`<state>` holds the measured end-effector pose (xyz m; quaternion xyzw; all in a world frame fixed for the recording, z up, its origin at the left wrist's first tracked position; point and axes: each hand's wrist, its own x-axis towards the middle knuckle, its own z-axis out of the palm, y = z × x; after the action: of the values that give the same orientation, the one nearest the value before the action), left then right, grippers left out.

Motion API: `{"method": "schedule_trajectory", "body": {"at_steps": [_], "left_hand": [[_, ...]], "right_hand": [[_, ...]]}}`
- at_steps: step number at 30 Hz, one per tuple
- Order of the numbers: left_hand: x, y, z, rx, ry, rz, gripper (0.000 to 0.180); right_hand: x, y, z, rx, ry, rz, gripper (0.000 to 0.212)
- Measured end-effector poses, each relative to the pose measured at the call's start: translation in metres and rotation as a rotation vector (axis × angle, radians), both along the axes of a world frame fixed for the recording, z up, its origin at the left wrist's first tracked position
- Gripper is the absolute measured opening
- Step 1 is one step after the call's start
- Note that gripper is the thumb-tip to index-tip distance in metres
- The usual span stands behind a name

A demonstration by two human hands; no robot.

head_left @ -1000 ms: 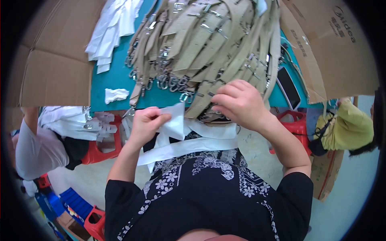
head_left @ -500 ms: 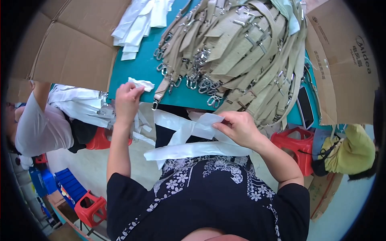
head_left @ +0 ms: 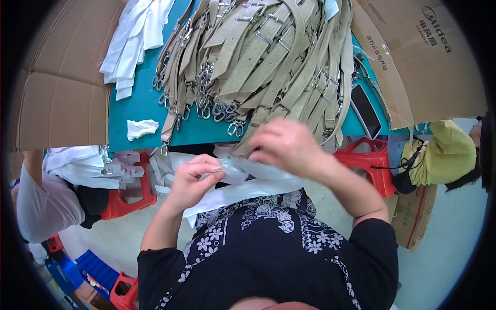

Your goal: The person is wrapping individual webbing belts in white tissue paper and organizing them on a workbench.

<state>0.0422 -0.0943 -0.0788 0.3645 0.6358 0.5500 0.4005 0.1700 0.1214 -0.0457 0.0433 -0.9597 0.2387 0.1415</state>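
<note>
My left hand (head_left: 195,182) pinches the end of a white paper-like strip (head_left: 235,175) between thumb and fingers. More of these white strips (head_left: 243,194) lie across my lap, just below the table edge. My right hand (head_left: 287,147) is smeared by motion over the table's front edge, fingers curled above the strip and close to a beige strap's end. I cannot make out whether it grips anything. A large heap of beige straps (head_left: 258,57) with silver buckles and clasps covers the middle of the table, clasps hanging toward me. A crumpled white scrap (head_left: 142,129) lies left of them.
White strips (head_left: 137,41) are stacked at the table's back left. A phone (head_left: 366,111) lies on the green tabletop (head_left: 132,111) at right. Cardboard boxes (head_left: 64,103) flank both sides. People sit left and right, by red stools (head_left: 369,163).
My left hand has left the white scrap on the table and come down to pinch the strip. My right hand has lifted off the strip's end toward the straps. The view has shifted right.
</note>
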Motion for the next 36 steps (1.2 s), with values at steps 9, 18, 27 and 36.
{"method": "schedule_trajectory", "body": {"at_steps": [9, 18, 27, 36], "left_hand": [[-0.005, -0.005, -0.02, -0.096, -0.07, 0.169, 0.008], [0.001, -0.009, -0.019, -0.119, -0.172, 0.219, 0.01], [-0.001, 0.003, -0.004, -0.068, -0.046, 0.184, 0.01], [-0.001, 0.016, -0.004, -0.022, -0.063, 0.173, 0.01]], "right_hand": [[-0.03, 0.026, 0.0, 0.647, -0.128, 0.319, 0.01], [-0.028, 0.041, 0.061, 0.141, -0.368, 0.312, 0.011], [-0.016, 0.048, 0.12, 0.061, -0.484, 0.287, 0.016], [-0.002, 0.051, 0.112, 0.03, -0.438, 0.275, 0.014]]}}
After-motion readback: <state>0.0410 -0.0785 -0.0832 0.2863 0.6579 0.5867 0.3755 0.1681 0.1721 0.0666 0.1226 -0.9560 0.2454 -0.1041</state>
